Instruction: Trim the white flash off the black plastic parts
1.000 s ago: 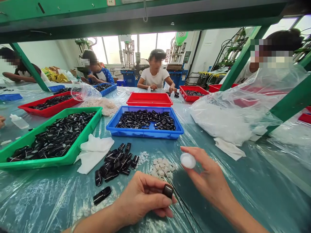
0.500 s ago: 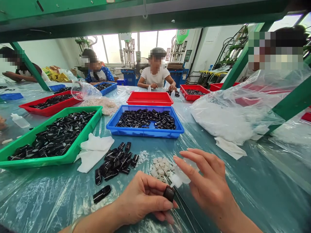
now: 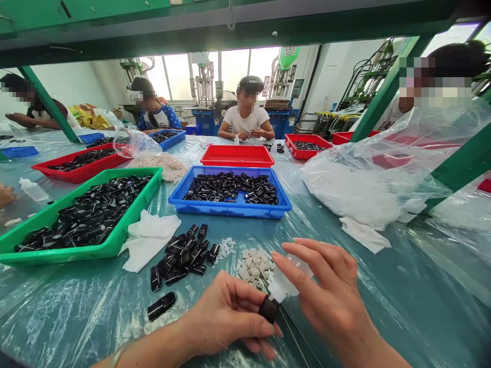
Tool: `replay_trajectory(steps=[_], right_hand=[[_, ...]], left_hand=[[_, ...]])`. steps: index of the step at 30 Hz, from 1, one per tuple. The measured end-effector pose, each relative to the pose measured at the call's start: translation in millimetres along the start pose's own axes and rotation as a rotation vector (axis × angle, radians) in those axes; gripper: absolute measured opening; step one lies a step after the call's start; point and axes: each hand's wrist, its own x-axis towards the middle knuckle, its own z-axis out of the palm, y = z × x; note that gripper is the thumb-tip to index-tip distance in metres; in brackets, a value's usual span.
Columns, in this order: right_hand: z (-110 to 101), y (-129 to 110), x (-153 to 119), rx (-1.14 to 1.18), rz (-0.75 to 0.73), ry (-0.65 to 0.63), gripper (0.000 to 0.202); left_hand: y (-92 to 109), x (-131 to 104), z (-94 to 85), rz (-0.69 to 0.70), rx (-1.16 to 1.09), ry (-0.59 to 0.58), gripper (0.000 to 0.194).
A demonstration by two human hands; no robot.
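Between the fingertips of my left hand (image 3: 233, 319) is a small black piece (image 3: 269, 308). My right hand (image 3: 326, 286) holds a translucent squeeze bottle (image 3: 289, 276), its tip down against the black piece. Long metal tweezers (image 3: 293, 327) run under the piece and between my hands, partly hidden. Round whitish discs (image 3: 253, 267) lie in a heap just beyond my fingers, with small white bits (image 3: 225, 249) left of them. A pile of black pieces (image 3: 184, 255) is on the plastic-covered table, and a single black piece (image 3: 161, 306) lies nearer me.
A blue tray (image 3: 230, 208) and a green tray (image 3: 115, 245) hold black pieces. A red tray (image 3: 237, 156) stands behind. White cloths (image 3: 151, 237) and a clear bag (image 3: 356, 179) lie on the table. Green bars (image 3: 468, 158) rise at right. People sit across and at the sides.
The black piece in my left hand has tilted and moved slightly right. My right hand's bottle has shifted slightly down-left. The person across has drawn a hand in from the black pieces.
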Motion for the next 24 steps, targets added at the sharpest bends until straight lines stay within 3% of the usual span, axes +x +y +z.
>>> replay_trajectory(steps=[24], right_hand=[[-3.4,6.8,6.5,0.074,-0.078,0.014,0.032]], left_hand=[[3.5,-1.5,1.8,-0.010,0.024,0.014,0.015]])
